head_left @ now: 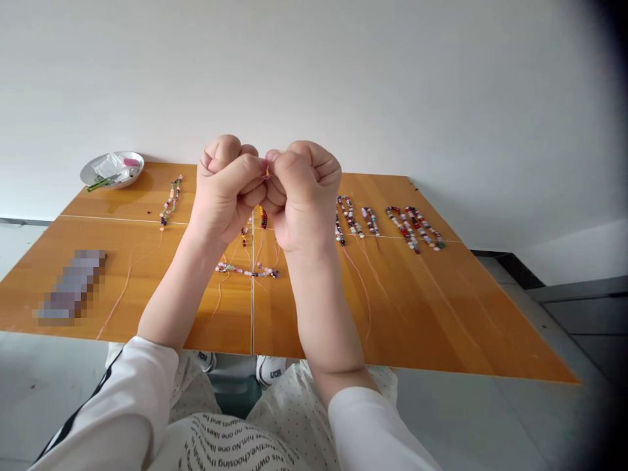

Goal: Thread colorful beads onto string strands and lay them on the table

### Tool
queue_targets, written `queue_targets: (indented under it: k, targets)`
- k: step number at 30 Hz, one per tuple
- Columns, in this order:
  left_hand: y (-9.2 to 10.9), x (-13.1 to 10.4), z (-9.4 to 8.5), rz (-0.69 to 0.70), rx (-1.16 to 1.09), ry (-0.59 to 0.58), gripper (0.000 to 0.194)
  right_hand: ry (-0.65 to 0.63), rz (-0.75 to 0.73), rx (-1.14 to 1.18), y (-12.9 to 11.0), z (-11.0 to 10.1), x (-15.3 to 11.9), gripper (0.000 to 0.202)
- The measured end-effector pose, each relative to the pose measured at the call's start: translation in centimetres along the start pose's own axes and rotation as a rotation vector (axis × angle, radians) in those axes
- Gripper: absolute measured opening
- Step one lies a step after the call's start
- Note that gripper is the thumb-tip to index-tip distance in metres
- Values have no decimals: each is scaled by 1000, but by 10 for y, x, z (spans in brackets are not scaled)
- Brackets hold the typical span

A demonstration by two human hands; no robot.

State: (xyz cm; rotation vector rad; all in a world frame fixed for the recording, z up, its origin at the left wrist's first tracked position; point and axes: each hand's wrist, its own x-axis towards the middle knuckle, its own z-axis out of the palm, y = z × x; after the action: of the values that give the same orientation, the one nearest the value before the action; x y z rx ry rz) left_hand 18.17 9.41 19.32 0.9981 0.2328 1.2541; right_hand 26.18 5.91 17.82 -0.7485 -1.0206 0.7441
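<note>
Both my hands are raised over the table, closed and meeting at the thumbs. My left hand is curled, its thumb pressed to the fingers on a thin thread. My right hand pinches at the same small bit of orange thread, its thumb tip almost touching the left one. Just below the hands, a yellow and dark red bead strand shows in part; whether it hangs from the thread or lies on the table I cannot tell. A pink and dark bead strand lies between my forearms.
On the wooden table, several bead strands lie at the right and one more at the left. A bowl with a plastic bag and green-handled tool stands back left. A blurred flat object lies front left.
</note>
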Motion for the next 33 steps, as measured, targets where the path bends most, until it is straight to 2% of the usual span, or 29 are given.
queue_targets:
  k: [4, 8, 11, 13, 16, 18, 20, 22, 23, 25, 28, 31, 33]
  targets:
    - [-2, 1, -1, 21, -59, -54, 58, 0, -5, -4, -1, -1, 0, 64]
    - [2, 0, -2, 25, -9, -134, 66, -114, -7, -92, -11, -6, 1, 63]
    - [11, -2, -2, 43, 69, -209, 59, -160, -40, -124, -23, -12, 0, 63]
    - [19, -3, -4, 122, 172, -231, 56, -191, -60, -92, -30, -16, 0, 62]
    - [31, -4, -12, 229, 319, -269, 56, -258, -115, -61, -39, -24, -3, 47]
    - [40, -4, -21, 274, 388, -304, 54, -262, -152, -130, -44, -29, -5, 34]
    - [48, -3, -31, 270, 494, -377, 40, -237, -170, -239, -48, -34, -7, 25]
    - [57, -2, -41, 141, 701, -532, 12, -221, -161, -336, -50, -39, -7, 20]
    - [60, -1, -45, 88, 773, -602, 10, -228, -148, -372, -51, -43, -6, 19]
    - [65, 1, -53, 22, 856, -664, 13, -270, -99, -417, -53, -50, -4, 18]
    - [66, 4, -61, 46, 788, -621, 25, -329, 18, -479, -56, -63, -2, 25]
    - [66, 7, -65, 134, 449, -647, 33, -445, 112, -556, -62, -78, -2, 38]
    - [69, 7, -65, 131, 269, -694, 33, -515, 83, -480, -67, -86, -3, 39]
